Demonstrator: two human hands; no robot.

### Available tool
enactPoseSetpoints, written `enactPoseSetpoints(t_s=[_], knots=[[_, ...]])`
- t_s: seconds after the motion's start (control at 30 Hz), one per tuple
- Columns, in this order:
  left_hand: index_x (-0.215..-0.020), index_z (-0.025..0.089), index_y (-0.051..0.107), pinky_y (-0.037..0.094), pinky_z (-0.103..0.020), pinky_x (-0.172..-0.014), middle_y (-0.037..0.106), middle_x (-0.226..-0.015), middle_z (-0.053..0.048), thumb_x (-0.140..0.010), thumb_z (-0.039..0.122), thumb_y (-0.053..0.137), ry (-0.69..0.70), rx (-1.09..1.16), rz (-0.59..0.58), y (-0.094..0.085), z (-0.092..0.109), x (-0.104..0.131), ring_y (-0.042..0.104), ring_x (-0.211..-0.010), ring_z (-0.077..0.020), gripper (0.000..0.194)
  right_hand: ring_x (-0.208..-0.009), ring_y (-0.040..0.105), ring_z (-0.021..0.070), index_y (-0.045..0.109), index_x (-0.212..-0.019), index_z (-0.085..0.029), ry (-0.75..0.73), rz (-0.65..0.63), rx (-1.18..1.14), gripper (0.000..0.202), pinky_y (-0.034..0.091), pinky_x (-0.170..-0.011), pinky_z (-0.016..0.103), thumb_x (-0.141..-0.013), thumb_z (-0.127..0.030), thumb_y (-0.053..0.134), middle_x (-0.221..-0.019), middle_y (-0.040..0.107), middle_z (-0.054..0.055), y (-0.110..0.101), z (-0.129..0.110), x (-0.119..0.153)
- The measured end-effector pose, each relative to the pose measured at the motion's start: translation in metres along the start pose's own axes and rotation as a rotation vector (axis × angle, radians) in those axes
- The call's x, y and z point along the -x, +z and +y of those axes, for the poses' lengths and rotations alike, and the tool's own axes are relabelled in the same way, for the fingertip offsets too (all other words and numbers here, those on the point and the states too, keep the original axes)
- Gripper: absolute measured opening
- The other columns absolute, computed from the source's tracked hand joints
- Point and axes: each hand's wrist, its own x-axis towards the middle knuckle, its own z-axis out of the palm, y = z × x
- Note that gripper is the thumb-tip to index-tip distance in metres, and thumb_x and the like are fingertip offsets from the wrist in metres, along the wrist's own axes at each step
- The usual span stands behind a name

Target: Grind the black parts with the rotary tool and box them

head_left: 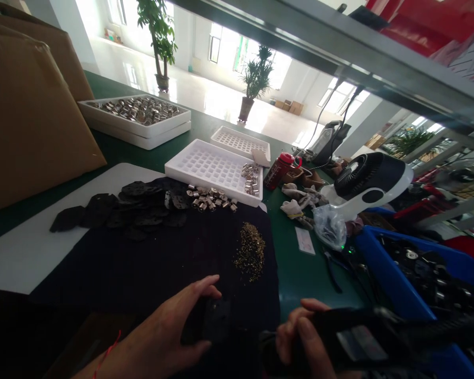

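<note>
My left hand (181, 321), with a red string at its wrist, curves its thumb and fingers around the edges of a small black plate (217, 318) over the dark cloth. My right hand (306, 331) is wrapped round a black electric screwdriver (332, 337) with a pale label, its front end pointing left toward the plate. Tiny brass-coloured screws (250, 252) lie in a heap beyond my hands. Farther back are a pile of black plates (142, 205) and several silver metal cylinders (211, 199). Dark surroundings hide part of the screwdriver's tip.
A white tray (197, 171) holds some cylinders; stacked trays (142, 138) stand behind it. To the right are a red bottle (276, 171), a fan (373, 181), pliers (332, 271) and a blue bin (395, 284) of black parts. Cardboard (27, 116) rises at left.
</note>
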Motion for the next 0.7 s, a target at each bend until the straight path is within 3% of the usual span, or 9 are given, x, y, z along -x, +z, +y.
enactPoseSetpoints(t_s=[0.07,0.27,0.7], knots=[[-0.158,0.049,0.033,0.056,-0.039,-0.115,0.071,-0.139,0.005,-0.072,-0.002,0.069,0.010,-0.009,0.018,0.001,-0.001,-0.001,0.072,-0.128,-0.0250,0.106,-0.044,0.057,0.0112,0.070,-0.109,-0.028,-0.100,0.007,-0.116,0.016,0.051,-0.047,0.024,-0.096,-0.036,0.076,-0.063,0.060,-0.008,0.005,-0.013,-0.014],[-0.158,0.051,0.033,0.058,-0.036,-0.112,0.073,-0.137,0.006,-0.070,-0.002,0.069,0.011,-0.023,0.018,0.002,-0.004,-0.003,0.074,-0.125,-0.0237,0.109,-0.047,0.052,0.0099,0.070,-0.108,-0.023,-0.230,0.290,-0.223,0.020,0.053,-0.052,0.026,-0.090,-0.026,0.077,-0.060,0.054,-0.009,0.036,-0.012,-0.041],[-0.156,0.051,0.034,0.059,-0.035,-0.111,0.074,-0.134,0.006,-0.068,-0.002,0.068,0.025,-0.017,0.030,0.003,-0.002,-0.003,0.075,-0.124,-0.0237,0.108,-0.047,0.051,0.0102,0.068,-0.100,-0.023,-0.240,0.356,-0.250,0.020,0.054,-0.053,0.026,-0.086,-0.029,0.081,-0.059,0.055,-0.011,0.060,0.000,-0.052]])
